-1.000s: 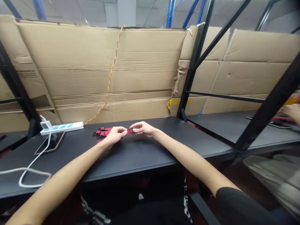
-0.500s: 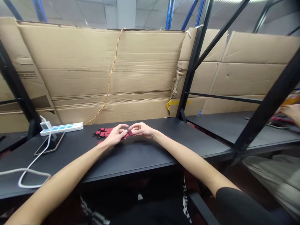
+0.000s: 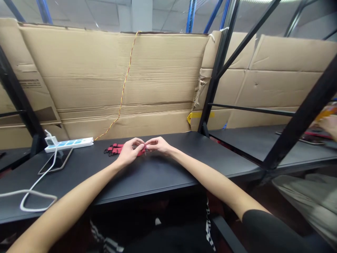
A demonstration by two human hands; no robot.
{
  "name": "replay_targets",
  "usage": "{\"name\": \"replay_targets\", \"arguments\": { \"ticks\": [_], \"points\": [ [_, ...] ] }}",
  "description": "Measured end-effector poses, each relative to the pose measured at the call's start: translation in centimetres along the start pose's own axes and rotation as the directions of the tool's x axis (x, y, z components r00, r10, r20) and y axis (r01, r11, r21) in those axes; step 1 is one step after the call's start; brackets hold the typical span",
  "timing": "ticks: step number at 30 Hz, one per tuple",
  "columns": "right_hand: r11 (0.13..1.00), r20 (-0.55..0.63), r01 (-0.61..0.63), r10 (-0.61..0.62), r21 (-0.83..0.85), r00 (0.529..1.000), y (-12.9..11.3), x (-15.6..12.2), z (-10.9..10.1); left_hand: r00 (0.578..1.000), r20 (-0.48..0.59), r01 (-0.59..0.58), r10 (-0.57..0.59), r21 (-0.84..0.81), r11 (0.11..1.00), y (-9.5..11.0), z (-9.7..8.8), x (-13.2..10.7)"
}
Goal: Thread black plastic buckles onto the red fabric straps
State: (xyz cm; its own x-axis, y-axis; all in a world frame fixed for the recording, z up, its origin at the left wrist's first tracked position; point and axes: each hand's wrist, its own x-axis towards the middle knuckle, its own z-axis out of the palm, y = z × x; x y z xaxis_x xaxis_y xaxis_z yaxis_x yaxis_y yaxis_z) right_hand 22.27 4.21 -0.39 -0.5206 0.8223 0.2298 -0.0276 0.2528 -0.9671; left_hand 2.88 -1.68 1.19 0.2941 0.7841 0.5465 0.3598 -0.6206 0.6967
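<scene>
Red webbing straps (image 3: 115,149) with black metal-looking clips at their left end lie on the black tabletop (image 3: 168,172). My left hand (image 3: 128,151) rests over them, thumb and forefinger pinched on the strap. Close against it, my right hand (image 3: 159,145) pinches the strap's right end with its fingertips. The two hands' fingertips nearly touch. A small thin piece juts below the fingers, too small to name. My left hand covers the middle of the straps.
To the left are a white power strip (image 3: 76,143) with a plugged-in charger, a phone (image 3: 56,161) and a looping white cable (image 3: 39,179). Cardboard (image 3: 158,80) stands behind, with a twisted yellow-red cord (image 3: 126,75). At far right, another person's hand (image 3: 330,124) shows beyond the black frame (image 3: 297,116).
My fingertips have come closer together on the strap's right end. The dark buckle-like piece seen between them is now mostly hidden. My left hand shifted slightly.
</scene>
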Motion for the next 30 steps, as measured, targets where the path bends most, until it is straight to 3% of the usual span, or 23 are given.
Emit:
{"name": "replay_targets", "arguments": {
  "ticks": [3, 9, 16, 19, 26, 30],
  "points": [
    [1.000, -0.015, 0.026, -0.026, 0.000, 1.000, -0.3, -0.2, 0.5, 0.999, -0.034, 0.043, -0.041, 0.066, 0.997, -0.4, -0.2, -0.1],
    [0.998, -0.042, 0.058, -0.058, 0.000, 0.997, -0.9, -0.7, 1.8, 0.991, -0.058, 0.118, -0.117, 0.016, 0.993, -1.1, -0.2, -0.1],
    [0.996, 0.027, 0.069, -0.071, 0.063, 0.997, -0.6, -0.7, 1.4, 0.977, -0.080, 0.194, -0.196, -0.028, 0.981, -0.8, -0.2, -0.1],
    [0.994, 0.046, 0.083, -0.087, 0.074, 0.995, -0.4, -0.5, 1.4, 0.976, -0.107, 0.190, -0.192, -0.023, 0.981, -0.8, -0.2, -0.2],
    [0.975, 0.057, 0.059, -0.073, 0.213, 0.996, -0.3, -0.5, 1.5, 0.990, -0.025, 0.131, -0.137, -0.174, 0.976, -0.9, 0.0, -0.3],
    [0.971, 0.078, 0.005, -0.024, 0.239, 0.997, -0.2, -0.4, 1.3, 0.993, -0.029, 0.112, -0.117, -0.143, 0.983, -1.4, 0.1, -0.2]
  ]
}}
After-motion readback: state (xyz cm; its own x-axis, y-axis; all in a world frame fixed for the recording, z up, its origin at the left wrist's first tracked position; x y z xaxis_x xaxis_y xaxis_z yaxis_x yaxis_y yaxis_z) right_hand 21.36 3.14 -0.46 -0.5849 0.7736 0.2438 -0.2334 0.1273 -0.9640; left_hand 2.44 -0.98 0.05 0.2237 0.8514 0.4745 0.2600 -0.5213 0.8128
